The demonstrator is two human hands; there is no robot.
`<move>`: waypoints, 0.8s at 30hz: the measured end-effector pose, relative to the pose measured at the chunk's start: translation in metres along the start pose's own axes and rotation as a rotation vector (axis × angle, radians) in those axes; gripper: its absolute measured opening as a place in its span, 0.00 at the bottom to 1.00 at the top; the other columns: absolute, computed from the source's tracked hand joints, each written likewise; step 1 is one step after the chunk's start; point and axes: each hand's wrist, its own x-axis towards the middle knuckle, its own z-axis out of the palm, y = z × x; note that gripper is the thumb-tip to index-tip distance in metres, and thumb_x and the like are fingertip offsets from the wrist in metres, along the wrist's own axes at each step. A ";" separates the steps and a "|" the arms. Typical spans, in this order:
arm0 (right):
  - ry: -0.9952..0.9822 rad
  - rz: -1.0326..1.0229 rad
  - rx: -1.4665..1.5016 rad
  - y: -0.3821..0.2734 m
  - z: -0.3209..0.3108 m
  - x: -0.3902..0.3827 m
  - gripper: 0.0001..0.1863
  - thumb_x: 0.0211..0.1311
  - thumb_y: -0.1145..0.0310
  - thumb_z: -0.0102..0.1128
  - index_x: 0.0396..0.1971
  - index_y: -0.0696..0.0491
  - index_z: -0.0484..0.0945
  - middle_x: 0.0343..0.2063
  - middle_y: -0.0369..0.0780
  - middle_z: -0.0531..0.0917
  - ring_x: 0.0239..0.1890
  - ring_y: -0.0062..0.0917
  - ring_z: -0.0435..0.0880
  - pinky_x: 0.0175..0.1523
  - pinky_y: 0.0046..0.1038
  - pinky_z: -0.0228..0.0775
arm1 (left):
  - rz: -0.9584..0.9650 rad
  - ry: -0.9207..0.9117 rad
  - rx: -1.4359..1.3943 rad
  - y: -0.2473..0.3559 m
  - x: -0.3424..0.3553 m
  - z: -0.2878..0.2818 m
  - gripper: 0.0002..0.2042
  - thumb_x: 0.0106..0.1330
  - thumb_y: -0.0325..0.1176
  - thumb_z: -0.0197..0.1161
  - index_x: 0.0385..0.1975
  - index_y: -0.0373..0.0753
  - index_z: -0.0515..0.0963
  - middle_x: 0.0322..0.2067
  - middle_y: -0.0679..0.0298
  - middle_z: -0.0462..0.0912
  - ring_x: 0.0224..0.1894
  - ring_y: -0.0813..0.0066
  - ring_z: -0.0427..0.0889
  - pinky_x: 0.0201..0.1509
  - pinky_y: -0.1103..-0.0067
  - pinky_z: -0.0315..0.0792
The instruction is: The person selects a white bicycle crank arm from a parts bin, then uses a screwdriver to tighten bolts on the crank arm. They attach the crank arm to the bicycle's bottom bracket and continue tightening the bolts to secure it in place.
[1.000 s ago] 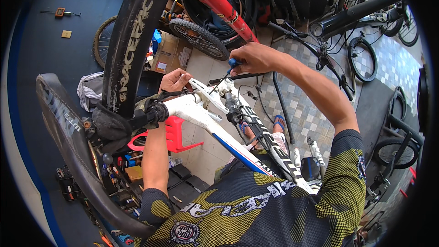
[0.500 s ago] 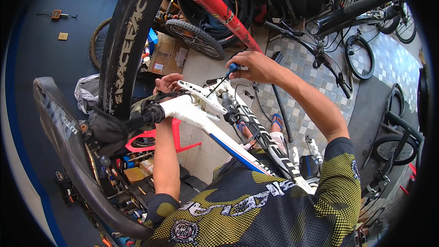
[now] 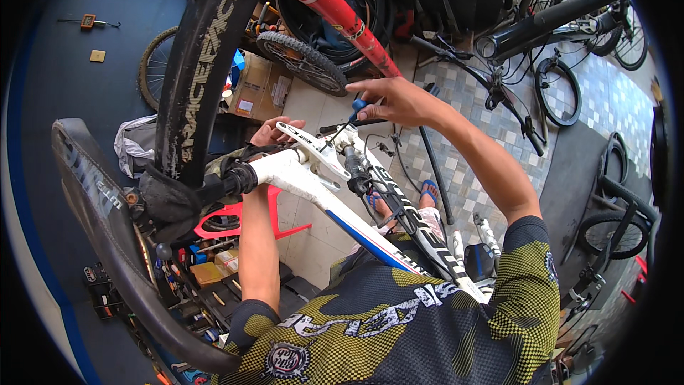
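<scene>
My right hand [image 3: 388,101] pinches the blue handle of a hex driver [image 3: 358,107], with the index finger stretched out past it. Its thin dark shaft slants down to the white linkage arm [image 3: 313,148] of a white bike frame [image 3: 292,173]; the tip's exact seat is too small to tell. My left hand [image 3: 269,131] is on the far side of the frame, beside the linkage. Its fingers are loosely bent and apart, with nothing seen in them; the frame and a dark cloth hide the wrist. A grey rear shock [image 3: 354,164] sits right of the linkage.
A black saddle [image 3: 100,192] curves along the left, next to a black upright post [image 3: 196,78]. A red tube [image 3: 342,18] crosses above my hands. Below left are a red plastic stool [image 3: 288,222] and scattered tools. Bicycles and loose wheels [image 3: 558,90] stand at the right.
My right hand has shifted slightly, its index finger straightening and the grip on the driver's handle loosening. The left hand's fingers have moved a little near the linkage.
</scene>
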 end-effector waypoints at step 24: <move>0.076 0.209 -0.086 0.003 0.016 0.014 0.27 0.71 0.37 0.60 0.44 0.49 0.87 0.21 0.38 0.81 0.27 0.30 0.80 0.34 0.38 0.66 | 0.030 -0.179 -0.359 -0.008 0.016 -0.009 0.22 0.64 0.44 0.58 0.52 0.37 0.79 0.49 0.56 0.80 0.61 0.51 0.78 0.65 0.63 0.73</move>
